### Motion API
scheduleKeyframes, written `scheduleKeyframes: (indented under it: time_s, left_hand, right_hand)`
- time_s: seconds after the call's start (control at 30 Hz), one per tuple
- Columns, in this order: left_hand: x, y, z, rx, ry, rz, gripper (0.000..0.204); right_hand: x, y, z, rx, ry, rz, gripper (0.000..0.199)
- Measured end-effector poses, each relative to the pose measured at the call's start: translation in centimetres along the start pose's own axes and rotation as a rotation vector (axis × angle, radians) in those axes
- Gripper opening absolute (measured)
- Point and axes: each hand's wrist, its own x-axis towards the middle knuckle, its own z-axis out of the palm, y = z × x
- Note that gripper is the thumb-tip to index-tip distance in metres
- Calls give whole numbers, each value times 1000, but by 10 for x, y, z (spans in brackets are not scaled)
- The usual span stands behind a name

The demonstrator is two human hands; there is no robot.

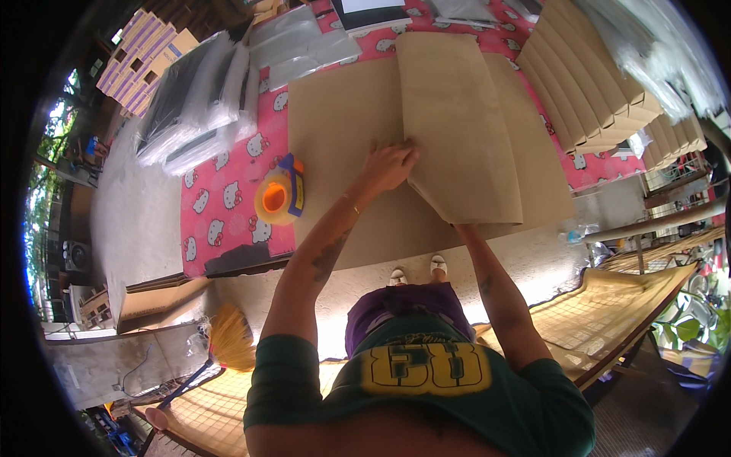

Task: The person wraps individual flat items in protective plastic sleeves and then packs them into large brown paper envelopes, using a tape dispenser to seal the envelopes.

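Brown paper or thin card [346,114]: a broad sheet laid flat across the pink printed worktop [237,171], directly before the person; its near edge reaches the worktop's front.
Upper panel [461,122]: a folded brown layer over the sheet's right half, its near end raised; whether it is joined to the sheet below cannot be told.
Left hand [391,164]: at the panel's left edge, fingers bent and close together; whether they pinch the edge or only press it cannot be told.
Right hand: hidden beneath the panel, the right forearm [491,278] entering at its near end; state of the fingers cannot be told.
Step in hand: judged to be folding or shaping the panel, one side steadied from above, the other supported from within.
Next move: probably calls for lining up the edges, drawing the right hand clear and pressing the crease flat.
Tape dispenser [278,194]: orange and blue, at the sheet's left edge; could hinder sliding the sheet leftward.
Plastic-wrapped stack [202,99]: far left.
Clear sleeves [301,46]: beyond the sheet, limiting room there.
Folded brown pieces [586,76]: piled near the sheet's right side, likely to crowd any sweep outward.
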Motion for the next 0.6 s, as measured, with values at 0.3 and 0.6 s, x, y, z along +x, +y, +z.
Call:
scheduleKeyframes:
  time_s: [0.3,0.6]
  left_hand:
    - [-75,-1,48,63,5,67,28]
    - [-73,1,51,156,5,62,27]
  right_hand:
    - [15,-7,-10,5,39,73,37]
    - [11,-4,-25,-20,26,94,37]
